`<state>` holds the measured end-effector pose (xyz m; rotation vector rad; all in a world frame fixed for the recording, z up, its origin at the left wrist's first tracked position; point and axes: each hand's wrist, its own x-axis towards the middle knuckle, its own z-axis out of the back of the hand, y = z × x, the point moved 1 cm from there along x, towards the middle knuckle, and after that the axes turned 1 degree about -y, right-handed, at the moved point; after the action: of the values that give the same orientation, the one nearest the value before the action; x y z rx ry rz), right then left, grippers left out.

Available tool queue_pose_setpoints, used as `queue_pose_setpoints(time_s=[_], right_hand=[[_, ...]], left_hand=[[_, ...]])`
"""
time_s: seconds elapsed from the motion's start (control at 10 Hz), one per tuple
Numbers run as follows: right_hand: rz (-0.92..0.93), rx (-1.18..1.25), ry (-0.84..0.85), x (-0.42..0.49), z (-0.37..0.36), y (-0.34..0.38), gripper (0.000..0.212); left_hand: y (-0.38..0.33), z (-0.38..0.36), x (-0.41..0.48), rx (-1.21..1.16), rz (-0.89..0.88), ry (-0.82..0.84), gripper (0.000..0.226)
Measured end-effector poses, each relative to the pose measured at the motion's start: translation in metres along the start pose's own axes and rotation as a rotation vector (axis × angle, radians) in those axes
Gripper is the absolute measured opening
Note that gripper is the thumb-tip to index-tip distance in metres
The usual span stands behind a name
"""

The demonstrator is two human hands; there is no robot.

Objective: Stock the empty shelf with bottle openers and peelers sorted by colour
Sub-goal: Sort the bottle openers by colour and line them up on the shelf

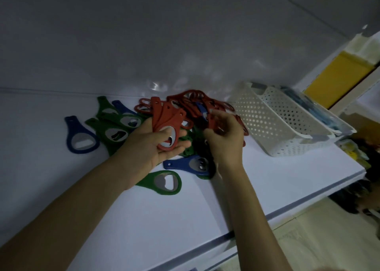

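Observation:
A mixed heap of red, green and blue bottle openers lies on the white shelf (144, 219). My left hand (153, 147) holds a fanned stack of red openers (167, 118), thumb across the top one. My right hand (225, 137) reaches into the heap and pinches another red opener (211, 119), which is blurred. A blue opener (81, 136) lies alone at the left, green openers (112, 127) beside it. In front of the hands lie another green opener (164, 181) and a blue one (185, 165). More red pieces (197, 100) are piled at the back.
A white perforated basket (273, 122) lies tipped on the shelf to the right of the heap. Beyond it are a yellow box (339, 73) and a neighbouring shelf unit. The shelf's front edge (287, 207) runs diagonally at the lower right, floor below.

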<state>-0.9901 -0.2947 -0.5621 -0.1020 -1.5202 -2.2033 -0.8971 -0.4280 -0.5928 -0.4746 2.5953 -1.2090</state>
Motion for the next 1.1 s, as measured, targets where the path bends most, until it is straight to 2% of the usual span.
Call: queue_pose_setpoints(time_s=[0.1, 0.2, 0.3, 0.4, 0.5, 0.6, 0.7, 0.8, 1.0, 1.1], right_hand=[[-0.053, 0.508, 0.075, 0.002, -0.011, 0.014, 0.045], [-0.041, 0.670, 0.145, -0.001, -0.023, 0.024, 0.046], [0.114, 0.472, 0.130, -0.010, -0.033, 0.031, 0.043], [0.224, 0.330, 0.156, -0.013, -0.038, 0.031, 0.030], [0.217, 0.243, 0.125, -0.002, -0.033, 0.027, 0.029], [0.107, -0.181, 0.037, 0.033, -0.012, 0.011, 0.035], [-0.116, -0.635, 0.146, 0.061, 0.007, -0.006, 0.045], [-0.130, -0.780, 0.128, 0.059, 0.007, -0.015, 0.036], [0.025, -0.848, -0.035, 0.041, -0.001, -0.015, 0.026], [0.118, -0.762, -0.218, 0.038, 0.000, -0.007, 0.030]], left_hand=[[-0.008, -0.007, -0.014, 0.080, -0.092, -0.016, 0.037], [-0.013, -0.016, -0.023, 0.102, -0.113, 0.015, 0.027], [-0.017, -0.018, -0.028, 0.099, -0.083, 0.003, 0.032], [-0.016, -0.013, -0.026, 0.119, -0.086, -0.027, 0.027], [-0.016, -0.011, -0.023, 0.055, -0.030, -0.020, 0.025], [-0.021, -0.011, -0.020, -0.131, 0.049, -0.007, 0.027], [-0.023, -0.008, -0.018, -0.254, 0.099, -0.015, 0.030], [-0.022, -0.008, -0.018, -0.268, 0.105, -0.029, 0.028], [-0.022, -0.009, -0.020, -0.303, 0.188, -0.085, 0.039], [-0.025, -0.010, -0.022, -0.422, 0.187, -0.079, 0.039]])
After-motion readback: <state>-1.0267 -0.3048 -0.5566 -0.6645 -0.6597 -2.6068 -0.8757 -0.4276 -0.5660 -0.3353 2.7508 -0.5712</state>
